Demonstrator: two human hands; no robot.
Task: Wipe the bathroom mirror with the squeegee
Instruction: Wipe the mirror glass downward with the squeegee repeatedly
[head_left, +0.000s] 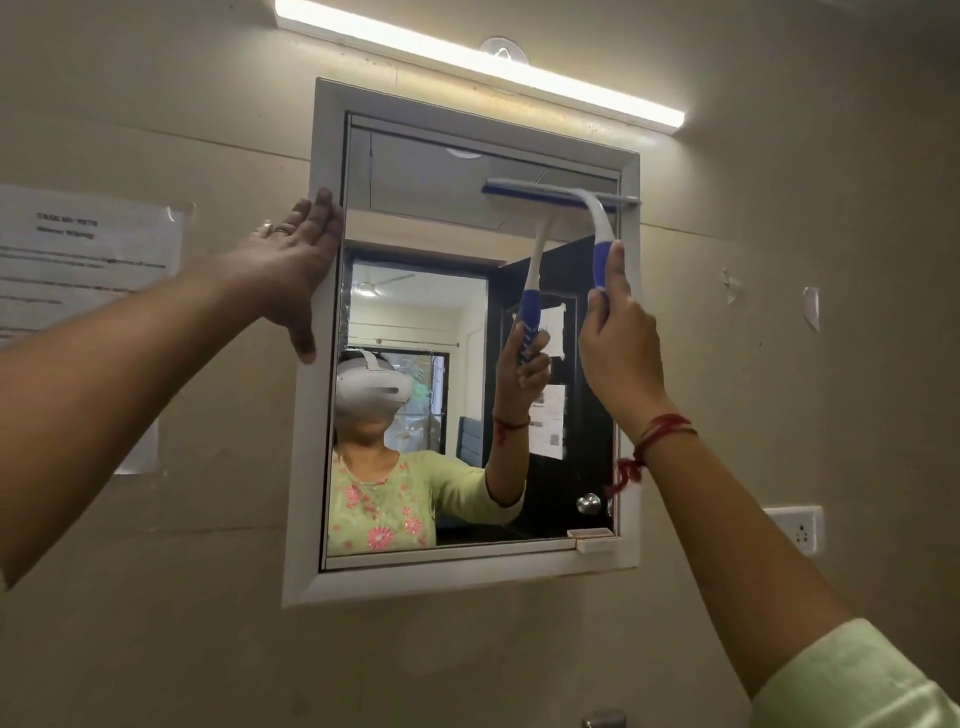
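Beige bathroom wall: my left hand (293, 270) lies flat, fingers apart, steadying the mirror (415, 322); my right hand (618, 343) clamps the squeegee (602, 228), blade pressed high.

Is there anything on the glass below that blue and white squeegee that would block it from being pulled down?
Nothing visible. The blue and white squeegee, held by the right hand, sits near the top of the white-framed mirror. The left hand rests on the frame's left edge, off its path.

Wall notice (85, 244) text blurred; squeegee (597, 218) grip hidden in right hand (618, 343).
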